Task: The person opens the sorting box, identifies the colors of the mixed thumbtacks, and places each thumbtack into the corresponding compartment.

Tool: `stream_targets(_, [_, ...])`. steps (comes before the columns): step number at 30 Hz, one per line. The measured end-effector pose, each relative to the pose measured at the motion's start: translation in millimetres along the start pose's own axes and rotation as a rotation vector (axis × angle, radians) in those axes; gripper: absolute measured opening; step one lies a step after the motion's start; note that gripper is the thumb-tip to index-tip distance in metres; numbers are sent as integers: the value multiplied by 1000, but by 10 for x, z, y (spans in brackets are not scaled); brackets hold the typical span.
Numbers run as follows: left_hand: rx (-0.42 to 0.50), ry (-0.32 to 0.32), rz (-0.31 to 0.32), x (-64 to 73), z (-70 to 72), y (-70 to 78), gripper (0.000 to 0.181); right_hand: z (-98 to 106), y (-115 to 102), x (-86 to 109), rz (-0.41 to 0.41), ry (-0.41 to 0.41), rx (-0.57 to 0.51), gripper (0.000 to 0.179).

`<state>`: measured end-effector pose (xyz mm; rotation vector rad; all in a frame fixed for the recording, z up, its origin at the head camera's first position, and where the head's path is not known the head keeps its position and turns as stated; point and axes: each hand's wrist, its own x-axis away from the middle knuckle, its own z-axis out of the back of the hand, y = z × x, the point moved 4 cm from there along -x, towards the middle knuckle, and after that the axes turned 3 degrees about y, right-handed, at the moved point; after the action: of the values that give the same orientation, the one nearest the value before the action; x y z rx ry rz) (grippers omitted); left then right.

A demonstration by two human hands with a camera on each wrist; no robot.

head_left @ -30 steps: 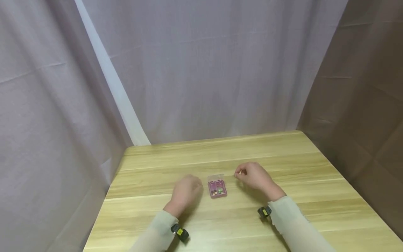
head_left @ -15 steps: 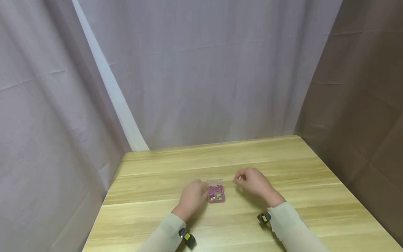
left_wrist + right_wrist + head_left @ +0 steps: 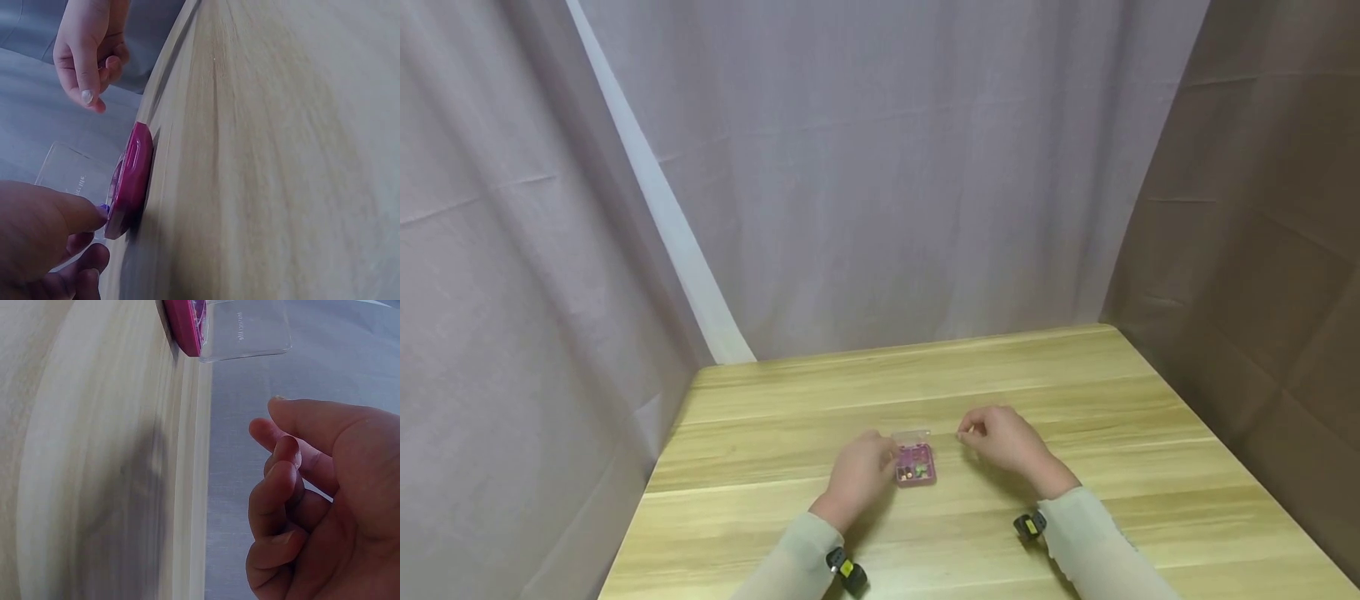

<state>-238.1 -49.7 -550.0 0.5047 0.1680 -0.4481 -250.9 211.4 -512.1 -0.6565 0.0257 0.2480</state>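
A small pink-purple compartment box (image 3: 915,475) sits on the table, its clear hinged lid (image 3: 250,330) raised. Small dark and cream pieces (image 3: 906,474) lie in its near left compartment, green ones (image 3: 921,472) in the near right. My left hand (image 3: 860,475) is at the box's left side, covering part of it. At the thumb tip shows a small purple piece (image 3: 104,207), pinched right at the box's rim; the index finger is mostly hidden. My right hand (image 3: 1006,437) hovers right of the box, fingers loosely curled, thumb and index tips apart, holding nothing visible.
The wood-grain table (image 3: 760,467) is bounded by grey curtains (image 3: 880,208) at the back and left, with a darker curtain (image 3: 1255,275) on the right. Each sleeved wrist carries a small black camera (image 3: 1028,525).
My left hand has moved right, from beside the box to its left edge, and then stays there. My right hand keeps its place. The head view has shifted slightly.
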Motion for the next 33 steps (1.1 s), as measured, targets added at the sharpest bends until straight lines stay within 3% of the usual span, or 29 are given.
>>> stream_targets(16, [61,27,16,67,44,3,13,-40,24,26,-10,-9,-20,7])
stream_targets(22, [135,63,126,188,177,-232,23,-48,34,38,-18,-9,-23,7])
stream_targets(28, [87,121,177,284,369,-507,25,-56,56,42,-21,-13,-20,6])
stream_targets(33, [59,109,214,294,434,-671,23,-68,77,36,-16,-11,-16,6])
